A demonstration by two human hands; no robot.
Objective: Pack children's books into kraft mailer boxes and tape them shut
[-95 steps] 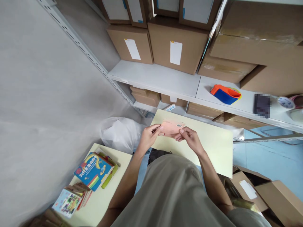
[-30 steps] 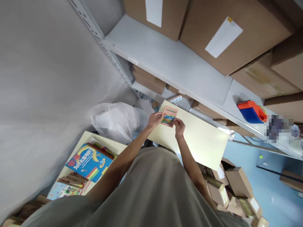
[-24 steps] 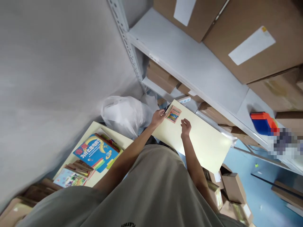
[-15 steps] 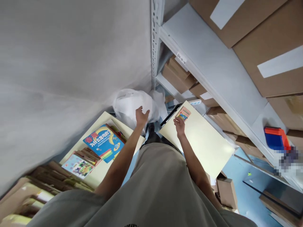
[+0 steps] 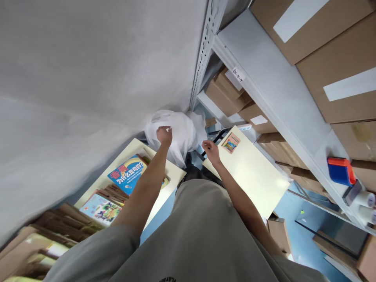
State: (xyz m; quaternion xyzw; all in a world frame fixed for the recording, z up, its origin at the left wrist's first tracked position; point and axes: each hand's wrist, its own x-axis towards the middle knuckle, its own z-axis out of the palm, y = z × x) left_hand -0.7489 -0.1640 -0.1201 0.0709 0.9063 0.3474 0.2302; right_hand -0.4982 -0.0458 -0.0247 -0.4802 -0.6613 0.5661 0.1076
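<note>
A large white plastic bag (image 5: 183, 131) sits bunched against the wall, between two cream tables. My left hand (image 5: 164, 135) is over the bag's left part, thumb and fingers pinched on a bit of its plastic. To the right of the bag, my right hand (image 5: 210, 150) hovers by the corner of the right table (image 5: 258, 172). Its fingers are loosely bent and apart, with nothing visible in them. A small pink booklet (image 5: 231, 143) lies on that table, close to my right hand.
On the left table (image 5: 173, 172) lie a blue book (image 5: 126, 174), a light-blue picture book (image 5: 101, 207) and stacked brown items. Shelving (image 5: 264, 74) with cardboard boxes (image 5: 337, 86) rises on the right. A grey-white wall (image 5: 102, 70) bounds the left.
My left hand has moved left across the bag and its fingers have closed. My right hand has moved left, away from the pink booklet. The view has shifted slightly.
</note>
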